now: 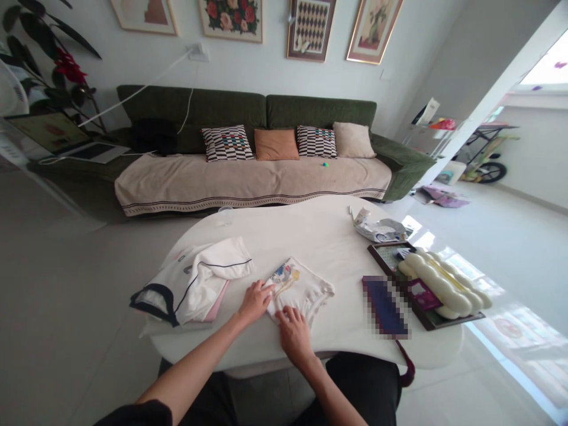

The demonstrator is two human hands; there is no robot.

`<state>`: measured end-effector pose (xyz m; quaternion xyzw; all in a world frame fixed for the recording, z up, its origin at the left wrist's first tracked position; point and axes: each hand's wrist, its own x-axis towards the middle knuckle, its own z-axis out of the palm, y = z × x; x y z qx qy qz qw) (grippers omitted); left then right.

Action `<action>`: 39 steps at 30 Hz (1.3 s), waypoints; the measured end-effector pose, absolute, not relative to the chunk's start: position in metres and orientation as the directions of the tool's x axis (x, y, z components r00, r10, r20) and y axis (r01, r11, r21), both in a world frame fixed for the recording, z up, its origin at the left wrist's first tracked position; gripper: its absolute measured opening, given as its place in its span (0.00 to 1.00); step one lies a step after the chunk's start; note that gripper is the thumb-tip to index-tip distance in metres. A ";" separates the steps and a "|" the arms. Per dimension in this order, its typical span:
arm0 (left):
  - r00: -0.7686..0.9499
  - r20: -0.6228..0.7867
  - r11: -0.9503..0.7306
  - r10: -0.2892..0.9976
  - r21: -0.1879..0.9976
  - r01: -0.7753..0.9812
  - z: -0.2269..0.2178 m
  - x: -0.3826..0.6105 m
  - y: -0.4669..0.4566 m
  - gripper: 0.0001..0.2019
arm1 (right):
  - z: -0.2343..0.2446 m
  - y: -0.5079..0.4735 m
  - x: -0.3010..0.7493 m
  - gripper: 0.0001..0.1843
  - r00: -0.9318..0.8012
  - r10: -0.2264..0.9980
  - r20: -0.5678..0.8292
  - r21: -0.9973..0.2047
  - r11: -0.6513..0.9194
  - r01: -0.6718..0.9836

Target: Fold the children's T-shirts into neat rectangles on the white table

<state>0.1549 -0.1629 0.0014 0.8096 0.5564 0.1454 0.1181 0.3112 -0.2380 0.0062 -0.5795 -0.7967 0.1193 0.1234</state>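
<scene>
A small white printed garment (302,290) is lying folded on the bench (310,236), with the left grip (255,303) and right grip (295,337) pressing on it, both open and flat. A navy-trimmed white shirt (190,284) is sitting folded just left of it on the bench.

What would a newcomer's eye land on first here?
The hands stand out first: the left hand and right hand rest on a small white printed garment near the near edge of a white table. To its left lies a white garment with navy trim. Beyond the table, a long dark green sofa with patterned cushions sits beneath framed pictures.
</scene>
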 end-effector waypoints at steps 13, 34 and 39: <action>0.556 0.106 -0.478 0.824 0.656 0.584 0.004 0.208 -0.253 0.11 | 0.037 -0.147 0.424 0.22 0.087 0.996 -0.021 -0.100 -0.089 0.991; 0.132 0.259 -0.188 0.957 0.207 0.960 -0.025 0.116 -0.170 0.18 | -0.005 -0.147 0.348 0.32 0.147 0.988 0.049 -0.147 -0.139 0.979; 0.141 0.252 -0.192 0.958 0.191 0.963 -0.029 0.115 -0.169 0.19 | -0.031 -0.145 0.333 0.32 0.160 0.984 0.081 -0.144 -0.148 0.979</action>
